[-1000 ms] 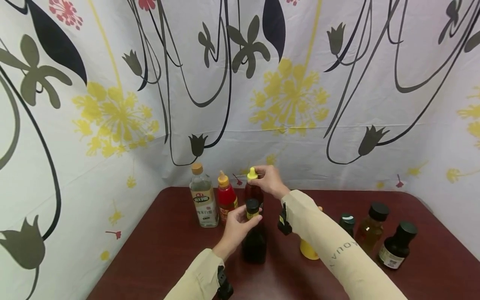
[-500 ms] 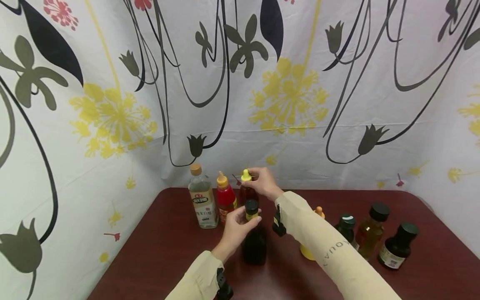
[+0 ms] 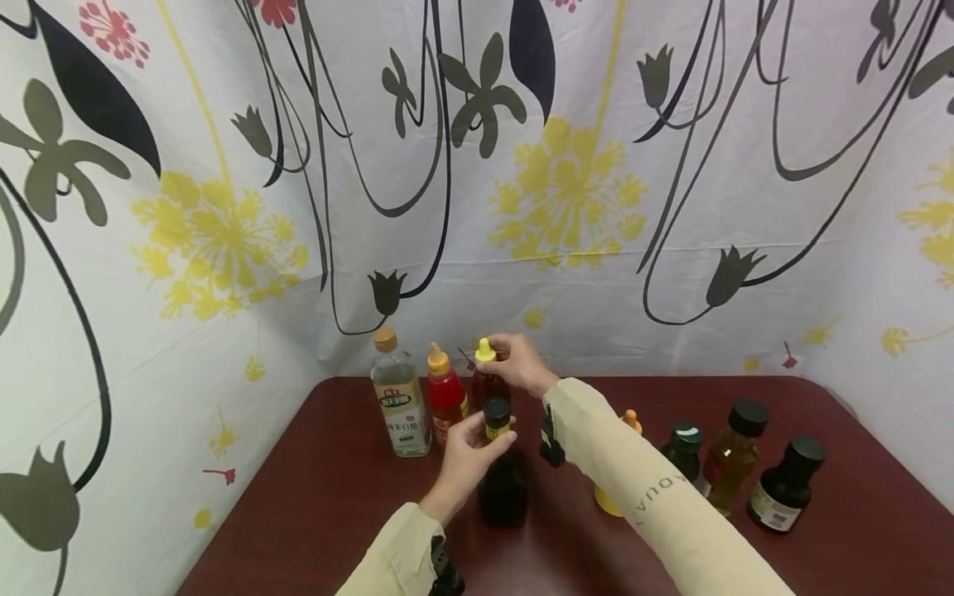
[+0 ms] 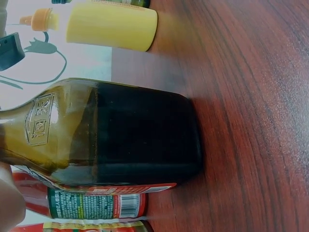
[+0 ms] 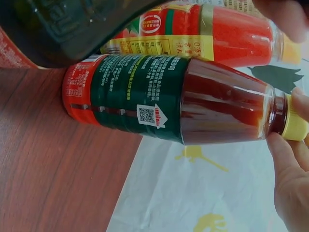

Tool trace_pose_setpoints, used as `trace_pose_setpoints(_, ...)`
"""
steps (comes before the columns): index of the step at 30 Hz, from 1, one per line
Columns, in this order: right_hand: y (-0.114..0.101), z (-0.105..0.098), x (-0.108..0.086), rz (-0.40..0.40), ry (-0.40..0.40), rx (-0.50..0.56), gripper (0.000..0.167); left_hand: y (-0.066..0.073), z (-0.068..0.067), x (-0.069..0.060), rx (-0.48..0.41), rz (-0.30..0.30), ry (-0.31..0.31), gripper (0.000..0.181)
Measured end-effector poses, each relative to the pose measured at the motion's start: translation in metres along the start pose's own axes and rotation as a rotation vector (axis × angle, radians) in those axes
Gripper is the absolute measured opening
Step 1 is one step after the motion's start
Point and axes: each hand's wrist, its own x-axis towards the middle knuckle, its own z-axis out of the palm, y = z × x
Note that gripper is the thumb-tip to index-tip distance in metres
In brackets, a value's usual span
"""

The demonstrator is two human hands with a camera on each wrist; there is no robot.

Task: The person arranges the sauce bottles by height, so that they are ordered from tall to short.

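My left hand (image 3: pixel 469 459) grips the neck of a dark soy sauce bottle (image 3: pixel 503 495) with a black cap, which stands upright on the table. In the left wrist view this glass bottle (image 4: pixel 145 133) is about half full of dark liquid. Behind it, my right hand (image 3: pixel 523 364) pinches the yellow cap of a reddish-brown sauce bottle (image 3: pixel 488 386). The right wrist view shows the green label of that sauce bottle (image 5: pixel 137 94), with thumb and fingers at its neck and cap. A red sauce bottle (image 3: pixel 445 393) with an orange-yellow cap stands just left of it.
A clear white vinegar bottle (image 3: pixel 401 406) stands at the far left of the row. Partly behind my right sleeve is a yellow squeeze bottle (image 4: pixel 111 24). Farther right are a small green-capped bottle (image 3: pixel 681 451), an oil bottle (image 3: pixel 729 463) and a dark bottle (image 3: pixel 782 492). Patterned cloth (image 3: pixel 566 314) hangs behind.
My right hand has moved left with the reddish-brown sauce bottle, bringing it nearer the red one. My left hand keeps its grip on the soy sauce bottle, which stays put.
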Motion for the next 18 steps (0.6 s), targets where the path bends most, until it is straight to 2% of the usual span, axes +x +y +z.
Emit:
trace_pose_setpoints(6, -0.001, -0.003, -0.002, -0.022, -0.035, -0.001, 0.045, -0.001, 0.001, 0.0, -0.023, 0.012, -0.004, 0.031)
trace_pose_setpoints(10, -0.003, -0.007, -0.003, -0.033, -0.086, -0.032, 0.047, -0.001, 0.001, 0.0, -0.017, 0.013, 0.0, 0.029)
trace_pose_setpoints(15, -0.011, -0.017, -0.007, -0.025, -0.167, -0.059, 0.055, 0.0, 0.002, 0.0, -0.014, 0.012, 0.008, 0.03)
trace_pose_setpoints(18, -0.019, -0.027, -0.009, -0.018, -0.188, -0.045, 0.056, 0.0, 0.002, -0.001, -0.019, 0.001, 0.013, 0.03)
